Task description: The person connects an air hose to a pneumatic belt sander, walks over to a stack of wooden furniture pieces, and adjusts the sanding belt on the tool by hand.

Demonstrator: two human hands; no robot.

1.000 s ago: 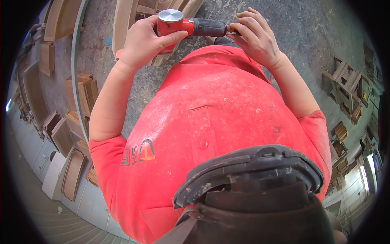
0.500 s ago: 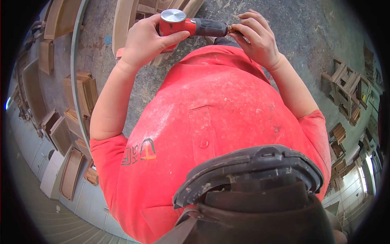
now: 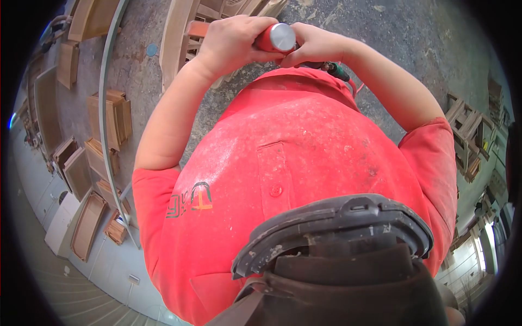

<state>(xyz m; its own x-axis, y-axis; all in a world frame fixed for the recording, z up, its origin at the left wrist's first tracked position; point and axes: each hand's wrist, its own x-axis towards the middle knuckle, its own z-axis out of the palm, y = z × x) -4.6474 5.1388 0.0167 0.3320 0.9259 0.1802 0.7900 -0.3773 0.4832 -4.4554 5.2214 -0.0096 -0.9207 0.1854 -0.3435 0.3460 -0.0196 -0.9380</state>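
A red air sander (image 3: 271,39) with a round silver cap is held in front of my waist, its cap turned up toward the camera. My left hand (image 3: 231,44) is closed round the sander's red body from the left. From the right, my right hand (image 3: 312,44) grips the same tool, fingers curled close to the head and covering the handle. Below my right wrist, a dark green hose coupling (image 3: 338,71) shows with a thin red hose (image 3: 356,87) trailing from it. The sander's underside is hidden.
Beyond my left hand stands a wooden frame piece (image 3: 176,38), with a flat orange-red piece (image 3: 198,28) by it. Wooden panels (image 3: 111,117) stand to the left past a pale rail (image 3: 103,92). A wooden frame stack (image 3: 470,130) stands on the right.
The sander has turned so its handle no longer shows. My right hand has moved from the fitting at the handle's end to the tool's body. A hose coupling now shows.
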